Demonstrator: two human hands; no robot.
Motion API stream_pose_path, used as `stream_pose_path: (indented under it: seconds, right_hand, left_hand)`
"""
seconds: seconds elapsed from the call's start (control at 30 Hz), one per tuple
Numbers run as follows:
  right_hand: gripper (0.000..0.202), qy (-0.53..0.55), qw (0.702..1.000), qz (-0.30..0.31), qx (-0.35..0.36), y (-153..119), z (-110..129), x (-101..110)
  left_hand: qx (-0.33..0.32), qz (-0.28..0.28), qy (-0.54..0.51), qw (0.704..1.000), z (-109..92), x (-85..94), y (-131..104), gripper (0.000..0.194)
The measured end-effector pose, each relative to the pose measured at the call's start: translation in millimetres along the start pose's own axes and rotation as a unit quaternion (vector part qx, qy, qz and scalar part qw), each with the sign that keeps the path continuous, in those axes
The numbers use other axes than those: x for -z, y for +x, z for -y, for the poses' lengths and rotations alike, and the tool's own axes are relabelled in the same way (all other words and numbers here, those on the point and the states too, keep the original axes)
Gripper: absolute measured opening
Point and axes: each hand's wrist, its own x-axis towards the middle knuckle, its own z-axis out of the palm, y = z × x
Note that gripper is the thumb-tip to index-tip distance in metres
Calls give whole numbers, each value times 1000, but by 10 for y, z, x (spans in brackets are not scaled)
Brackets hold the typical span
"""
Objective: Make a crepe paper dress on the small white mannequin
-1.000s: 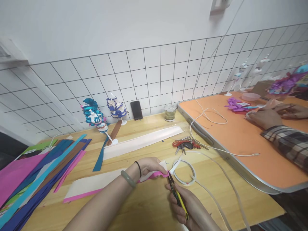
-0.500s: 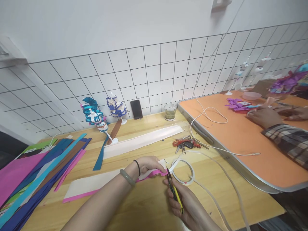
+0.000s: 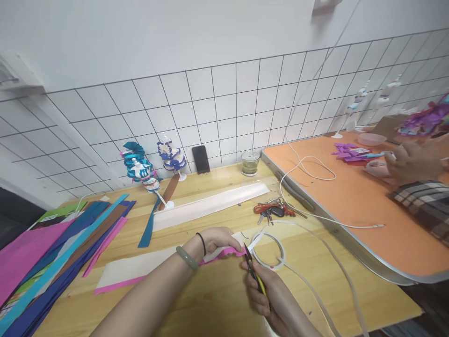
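Note:
A long white crepe-paper strip with a pink edge (image 3: 121,271) lies across the wooden table. Near its right end my left hand (image 3: 220,241) pinches the strip, and the pink edge is gathered into small folds under the fingers. My right hand (image 3: 264,288) is closed around black and yellow scissors (image 3: 250,267). Their dark, pointed blades are up at the pinched pink edge, touching it or very near. Just right of the blades is a white roll of tape (image 3: 283,255), its loose end reaching toward the strip. My left fingertips are partly hidden by the paper.
A white paper strip (image 3: 210,206), keys (image 3: 275,209), a phone (image 3: 201,159) and a glass jar (image 3: 250,164) lie farther back. Paper-trimmed figures (image 3: 140,168) stand left, beside coloured paper strips (image 3: 66,252). Cables cross the right side. Another person's hand (image 3: 414,161) is over the orange table (image 3: 365,196).
My hands, the strip and the scissors keep nearly the same places against each other. The whole view has shifted slightly. The other person's hand has lifted a little over the orange table.

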Motion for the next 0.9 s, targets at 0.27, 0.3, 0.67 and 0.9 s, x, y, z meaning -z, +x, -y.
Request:
stream_pose_path:
  seconds: [0.27, 0.3, 0.67, 0.9]
  right_hand:
    - [36, -13, 1000, -12, 12, -6, 6, -22]
    - [36, -14, 1000, -13, 13, -5, 8, -25]
    - [39, -20, 1000, -16, 9, 11, 9, -9]
    - [36, -218, 975, -20, 40, -23, 16, -18]
  left_hand:
    - [-11, -2, -23, 1000, -23, -41, -33, 16]
    - [-12, -2, -24, 1000, -28, -47, -41, 15]
    - [-61, 5, -29, 998, -17, -35, -91, 23]
    - [-160, 6, -21, 987, -165, 53, -404, 32]
